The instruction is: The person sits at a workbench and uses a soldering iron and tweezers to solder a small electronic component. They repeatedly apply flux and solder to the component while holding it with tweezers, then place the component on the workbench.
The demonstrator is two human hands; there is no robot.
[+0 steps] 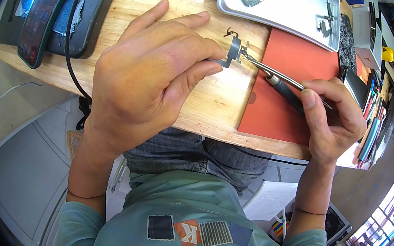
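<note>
My left hand (144, 66) pinches a small dark grey part (234, 50) between thumb and forefinger, holding it up above the wooden table. The part has a curved, ring-like body, a flat tab at the fingers and a thin hooked piece on top. From the right, my right hand (334, 111) grips metal tweezers (278, 74). Their tips meet a tiny metal piece at the part's right side; whether they clasp it I cannot tell. Beneath the tweezers, a black-handled tool (288, 94) lies on a red-orange mat (277, 116), its far end hidden behind my right hand.
A pale metal tray (223, 2) at the back holds several small dark parts. On the left, a phone (47, 13) leans on a dark stand, with a black cable (67, 51) hanging past the wooden table's (193, 112) edge. Pens (370, 136) and boxes crowd the right side.
</note>
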